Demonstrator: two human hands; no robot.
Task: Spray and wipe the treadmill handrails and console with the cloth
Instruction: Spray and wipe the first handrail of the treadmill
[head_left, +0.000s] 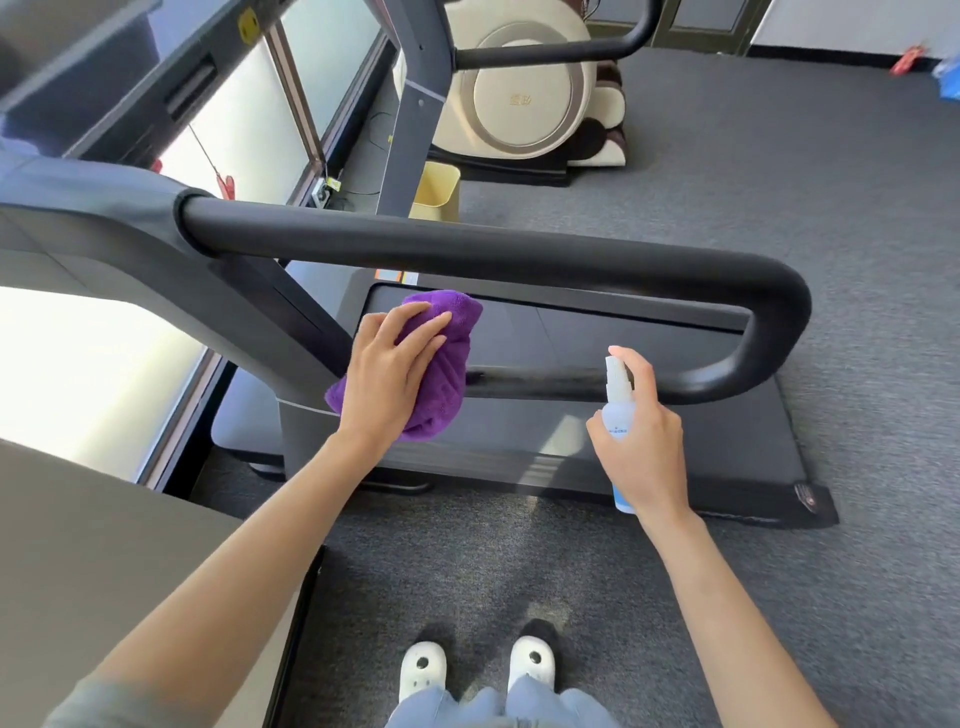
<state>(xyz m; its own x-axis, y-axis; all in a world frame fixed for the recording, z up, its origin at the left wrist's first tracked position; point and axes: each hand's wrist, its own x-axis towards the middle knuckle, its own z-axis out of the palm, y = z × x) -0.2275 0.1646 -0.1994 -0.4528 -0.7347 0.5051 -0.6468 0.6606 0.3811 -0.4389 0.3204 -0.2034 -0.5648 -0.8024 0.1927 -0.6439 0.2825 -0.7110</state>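
Note:
A black looped handrail (467, 247) runs across the middle of the head view and curves back at the right into a lower bar (540, 382). My left hand (387, 371) presses a bunched purple cloth (444, 364) against the left end of that lower bar. My right hand (641, 441) holds a small clear spray bottle (618, 400) upright, with the forefinger on the nozzle, pointed at the lower bar. The grey console (78, 67) shows at the upper left, partly cut off.
The treadmill deck (675, 462) lies below the rail on grey carpet. A cream massage chair (524, 88) and a yellow bin (436, 189) stand behind. Windows run along the left. A second handrail (571, 49) crosses the top. My white shoes (475, 667) stand on the carpet.

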